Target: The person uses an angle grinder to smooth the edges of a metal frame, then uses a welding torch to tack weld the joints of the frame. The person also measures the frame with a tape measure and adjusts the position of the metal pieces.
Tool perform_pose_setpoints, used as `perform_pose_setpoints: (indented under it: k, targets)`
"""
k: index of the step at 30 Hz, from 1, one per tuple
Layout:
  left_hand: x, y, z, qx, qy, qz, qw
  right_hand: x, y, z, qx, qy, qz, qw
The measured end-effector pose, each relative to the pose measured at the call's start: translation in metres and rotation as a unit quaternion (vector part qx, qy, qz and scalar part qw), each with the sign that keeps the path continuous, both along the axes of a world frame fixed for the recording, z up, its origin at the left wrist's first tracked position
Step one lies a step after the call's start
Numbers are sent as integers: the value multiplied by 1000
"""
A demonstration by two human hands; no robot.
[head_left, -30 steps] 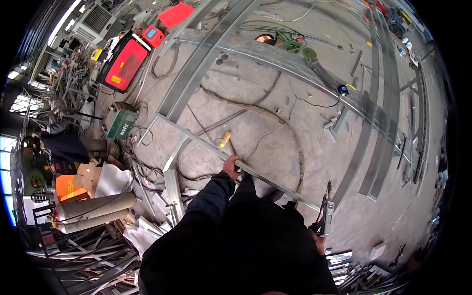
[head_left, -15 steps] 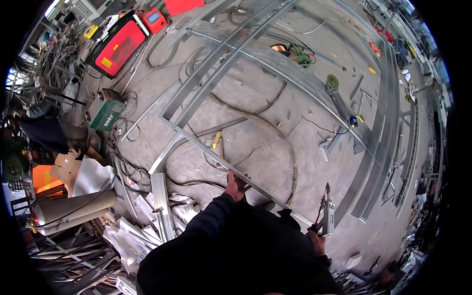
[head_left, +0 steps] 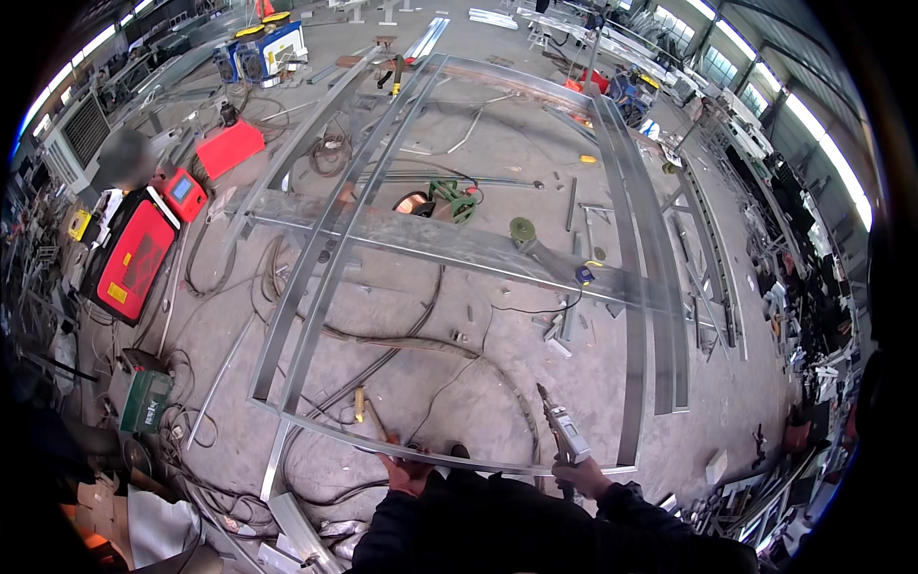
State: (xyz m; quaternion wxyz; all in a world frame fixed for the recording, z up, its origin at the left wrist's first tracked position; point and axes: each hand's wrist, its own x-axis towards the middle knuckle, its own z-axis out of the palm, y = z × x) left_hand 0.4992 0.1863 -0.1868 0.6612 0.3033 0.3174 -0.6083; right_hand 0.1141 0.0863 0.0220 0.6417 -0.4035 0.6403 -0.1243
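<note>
My left hand (head_left: pixel 408 473) is at the near bar (head_left: pixel 483 466) of a large steel frame, its fingers against the bar's near side and partly hidden by it. My right hand (head_left: pixel 583 475) grips a welding gun (head_left: pixel 566 435) with a silver boxy body and a dark, narrow nozzle. The gun sits above the right part of the near bar, nozzle pointing away and up to the left. A stick-like tool with a yellow end (head_left: pixel 360 404) lies on the floor just beyond my left hand.
A crossbeam (head_left: pixel 430 251) carries an angle grinder (head_left: pixel 526 232) and a blue tape measure (head_left: pixel 583 275). Cables (head_left: pixel 478 352) curl over the floor inside the frame. To the left stand a red machine (head_left: pixel 134 258) and a green box (head_left: pixel 143 397); a wire spool (head_left: pixel 414 203) lies beyond the crossbeam.
My view has tilted up and turned, showing more of the far workshop. The welding gun now points up to the left instead of nearly straight away. My left hand stays at the near bar.
</note>
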Motion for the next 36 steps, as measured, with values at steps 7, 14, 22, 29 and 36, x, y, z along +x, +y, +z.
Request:
perform_pose_setpoints:
  k: [7,14,22,29,36]
  targets:
    - [26,15,-26,-37,-52,29,997,-5,-6,-6,-11,-3,26,1000]
    - [32,14,-23,-28,-80,23,996,-1,-15,2,7,6,52,999]
    - [67,17,-39,-75,-123,114,983,44,-15,23,-7,25,75,997]
    - [81,7,-15,-55,-73,136,987,112,-15,33,-23,31,141,989]
    - [129,2,-16,-45,-57,135,988,189,-31,49,-21,11,194,981]
